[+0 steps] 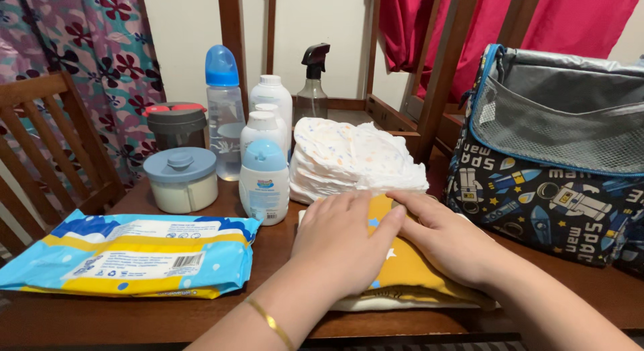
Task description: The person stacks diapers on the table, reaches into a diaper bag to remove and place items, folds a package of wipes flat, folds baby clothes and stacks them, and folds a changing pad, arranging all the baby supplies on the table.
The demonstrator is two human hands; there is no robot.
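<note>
A stack of diapers (pixel 355 160) sits just behind your hands, bottles (pixel 265 180) and a wipes pack (pixel 127 254) to the left, a rocket-print bag (pixel 550 156) to the right. Your left hand (pixel 342 240) and right hand (pixel 446 240) lie flat, fingers extended, pressing the folded yellow cloth (pixel 409 270) on the counter (pixel 100 317), gripping nothing.

Home baby-care corner: diapers (pixel 355 160), baby bottle (pixel 223 113), wipes pack (pixel 131 255)

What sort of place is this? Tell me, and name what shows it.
Probably a home baby-care spot on a wooden table: a stack of diapers, a baby bottle and a pack of wipes stand by, while both hands press on folded yellow cloth.
</note>
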